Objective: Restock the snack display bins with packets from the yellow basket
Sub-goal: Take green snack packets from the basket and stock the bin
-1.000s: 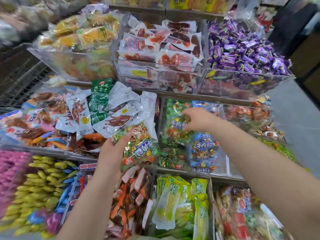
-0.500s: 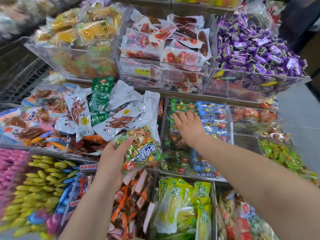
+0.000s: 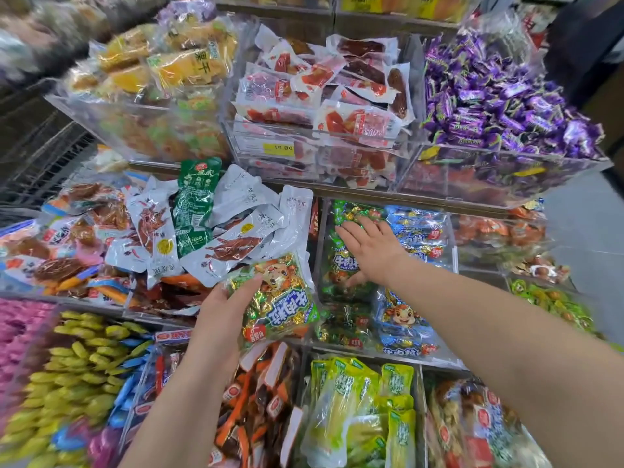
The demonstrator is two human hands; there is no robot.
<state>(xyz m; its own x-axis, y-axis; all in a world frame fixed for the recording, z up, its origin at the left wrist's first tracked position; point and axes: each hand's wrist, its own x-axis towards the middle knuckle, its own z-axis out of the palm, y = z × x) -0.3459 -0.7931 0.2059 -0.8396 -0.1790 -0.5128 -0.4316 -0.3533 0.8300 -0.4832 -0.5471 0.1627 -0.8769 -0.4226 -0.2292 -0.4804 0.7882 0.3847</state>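
**Green foil packet held at the middle shelf**

Green-and-gold foil packet (image 3: 280, 309) gripped along its left edge by the left hand (image 3: 223, 312), thumb laid across the printed face, other fingers hidden behind. Held tilted in the air over the front edge of the middle shelf, just left of the clear bin (image 3: 454, 241) and not yet inside it.

Right hand (image 3: 374, 251) reaching into that bin, palm down, fingers straight and slightly spread, pressed flat on the green packets (image 3: 344, 211) stacked against the bin's left wall. Nothing pinched or curled round. Blue packets (image 3: 418, 231) of the same design along the bin's right wall, more of both colours down at its front edge.

Next bin to the left on the same shelf: white vacuum packets (image 3: 236, 238) heaped loosely, one dark green packet (image 3: 196, 204) lying on top near the back edge.

Top shelf, left to right: yellow dried-fruit packets (image 3: 175, 62), red-and-white packets (image 3: 331, 96), purple wrapped candies (image 3: 499, 106).

Bottom shelf, left to right: yellow candies (image 3: 77, 373), orange-red stick packets (image 3: 260, 393), pale green packets (image 3: 354, 400).
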